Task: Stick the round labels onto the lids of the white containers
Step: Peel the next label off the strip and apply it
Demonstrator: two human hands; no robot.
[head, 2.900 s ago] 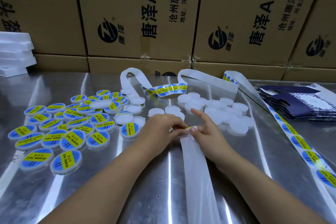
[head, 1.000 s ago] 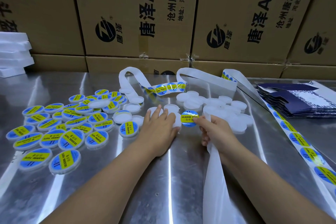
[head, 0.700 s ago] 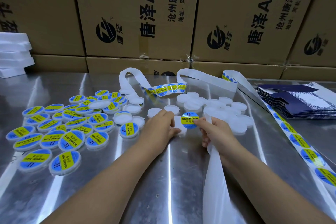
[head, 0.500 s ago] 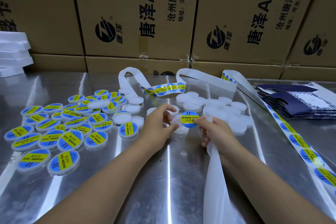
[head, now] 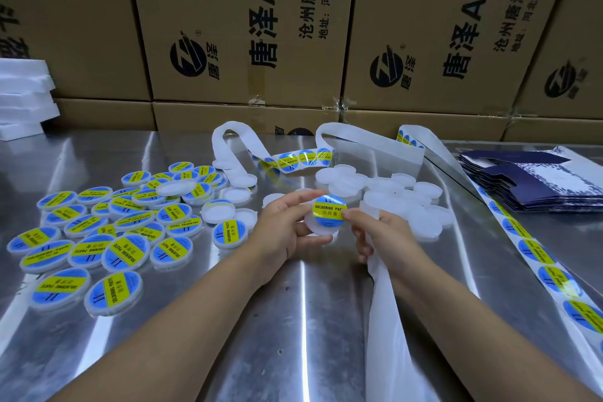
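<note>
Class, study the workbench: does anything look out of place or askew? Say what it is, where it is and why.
One bare white container lies on top of the labelled containers at the left, though it has no label itself. Otherwise nothing looks spilled or damaged.

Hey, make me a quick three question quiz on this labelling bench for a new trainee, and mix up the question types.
1. True or false: the left hand holds a white container.
2. The labelled containers lie: A) to the person's left, B) to the person's right, C) on the floor.
3. Fill in: the round label pinched by the right hand reads SOLDERING ____.
Key: 1 true; 2 A; 3 PASTE.
</note>
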